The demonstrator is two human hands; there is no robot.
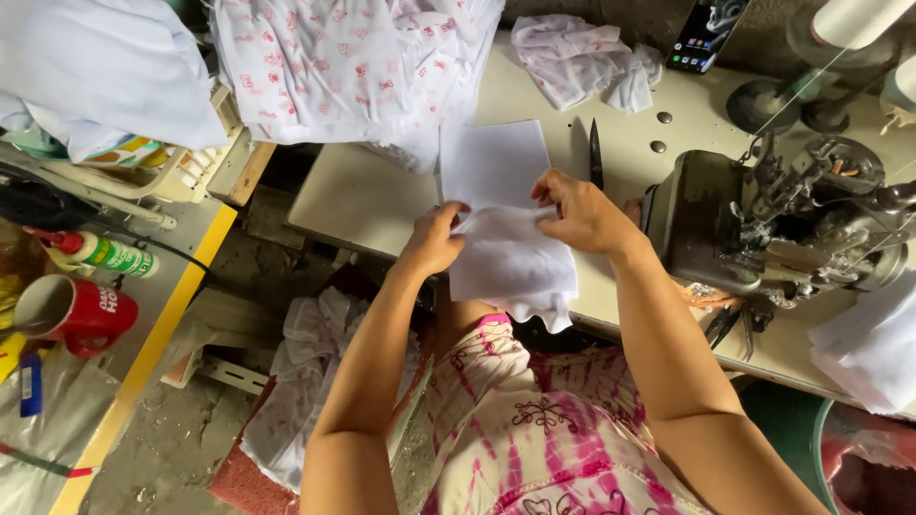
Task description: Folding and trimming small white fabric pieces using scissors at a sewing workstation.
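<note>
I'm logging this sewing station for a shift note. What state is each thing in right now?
White fabric piece: held in both hands, draped over the table edge.
Left hand: gripping the fabric's left side.
Right hand: pinching the fabric's top edge.
White sheet: lying flat on the table.
Scissors: shut, lying flat.
Phone: propped up, screen lit.
Red mug: tipped on its side.
Sewing machine: threaded.

A pale worktable (372, 205) fills the middle of the room, with a dark industrial sewing machine (763, 229) bolted at one end. Heaps of printed white fabric (343, 67) spill over the far edge. Below, the concrete floor (181, 448) is dusty and cracked, crossed by a yellow-edged board (153, 353). Soft, even daylight.
</note>
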